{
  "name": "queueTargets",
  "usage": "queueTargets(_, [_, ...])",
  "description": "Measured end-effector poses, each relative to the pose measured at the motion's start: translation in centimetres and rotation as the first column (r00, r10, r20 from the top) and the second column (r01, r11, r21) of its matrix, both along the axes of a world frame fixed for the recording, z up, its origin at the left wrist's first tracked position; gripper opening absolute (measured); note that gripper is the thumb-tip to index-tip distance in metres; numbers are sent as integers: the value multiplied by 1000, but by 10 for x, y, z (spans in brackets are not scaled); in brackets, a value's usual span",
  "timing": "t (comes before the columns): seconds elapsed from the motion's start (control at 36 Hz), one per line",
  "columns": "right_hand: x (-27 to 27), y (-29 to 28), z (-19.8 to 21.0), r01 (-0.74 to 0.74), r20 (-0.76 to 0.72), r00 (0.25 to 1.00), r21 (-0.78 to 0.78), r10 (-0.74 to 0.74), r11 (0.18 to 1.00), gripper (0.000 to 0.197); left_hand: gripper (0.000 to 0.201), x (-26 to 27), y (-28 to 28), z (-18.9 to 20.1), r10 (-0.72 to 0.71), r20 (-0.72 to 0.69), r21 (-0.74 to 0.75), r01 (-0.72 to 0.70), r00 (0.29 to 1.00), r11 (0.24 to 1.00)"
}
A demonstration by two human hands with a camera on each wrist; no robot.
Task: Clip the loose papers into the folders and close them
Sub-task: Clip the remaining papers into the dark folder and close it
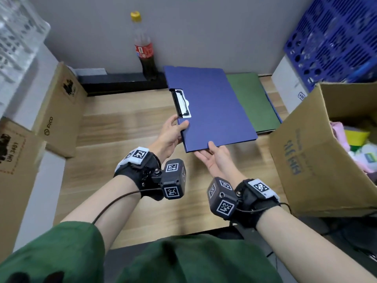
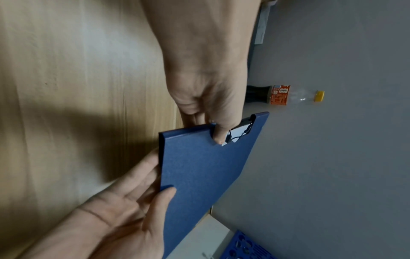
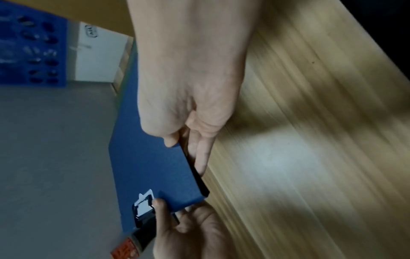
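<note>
A closed blue folder [image 1: 214, 107] is held tilted above the wooden table [image 1: 122, 129]. Its black clip [image 1: 181, 104] shows through a cut-out in the cover, with white paper under it. My left hand [image 1: 179, 127] grips the folder's left edge just below the clip, thumb [image 2: 219, 136] on the cover and fingers underneath. My right hand [image 1: 210, 149] pinches the near edge, thumb [image 3: 170, 142] on top and fingers [image 3: 199, 157] below. A green folder [image 1: 253, 103] lies flat on the table behind, partly hidden by the blue one.
A cola bottle [image 1: 143, 50] stands at the back wall on a black strip [image 1: 122, 82]. Cardboard boxes [image 1: 61, 111] line the left side. An open cardboard box [image 1: 326, 150] with items, a white box [image 1: 287, 86] and a blue crate [image 1: 334, 37] stand at the right.
</note>
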State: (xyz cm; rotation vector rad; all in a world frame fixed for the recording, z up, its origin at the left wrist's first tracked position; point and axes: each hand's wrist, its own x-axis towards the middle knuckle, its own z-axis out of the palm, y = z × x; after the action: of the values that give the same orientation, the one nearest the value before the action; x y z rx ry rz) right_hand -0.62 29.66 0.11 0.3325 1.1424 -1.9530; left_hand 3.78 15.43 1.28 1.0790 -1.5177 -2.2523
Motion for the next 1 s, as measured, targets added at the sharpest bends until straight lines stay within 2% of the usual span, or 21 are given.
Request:
queueTargets(0.17, [-41, -4, 2, 74, -37, 997, -9, -74, 997, 39, 30, -23, -5, 6, -156, 25, -22, 156, 988, 987])
queueTargets(0.28, [-75, -5, -3, 116, 11, 993, 15, -116, 993, 41, 37, -30, -15, -3, -33, 78, 92, 26, 996, 995])
queueTargets(0.44, [-124, 4, -33, 211, 102, 969, 134, -226, 968, 39, 36, -14, -35, -34, 58, 229, 89, -80, 972, 993])
queueTargets(0.53, [-136, 2, -44, 207, 134, 963, 192, -235, 959, 37, 39, 0, -40, -57, 110, 352, 49, -136, 930, 990])
queueTargets(0.61, [-146, -2, -54, 210, 171, 953, 224, -250, 952, 33, 39, 20, -42, -79, 110, 485, 10, -131, 868, 991])
queueTargets(0.72, [-165, 4, -64, 180, 187, 956, 239, -227, 954, 26, 30, 43, -43, -101, 107, 608, 20, -150, 787, 988])
queueTargets(0.89, [-182, 16, -75, 169, 188, 957, 269, -223, 948, 40, 24, 39, -47, -114, 133, 677, -18, -164, 724, 986])
queueTargets(1.0, [-189, 23, -78, 158, 154, 963, 336, -220, 929, 34, 17, 34, -48, -118, 143, 691, -48, -152, 708, 987])
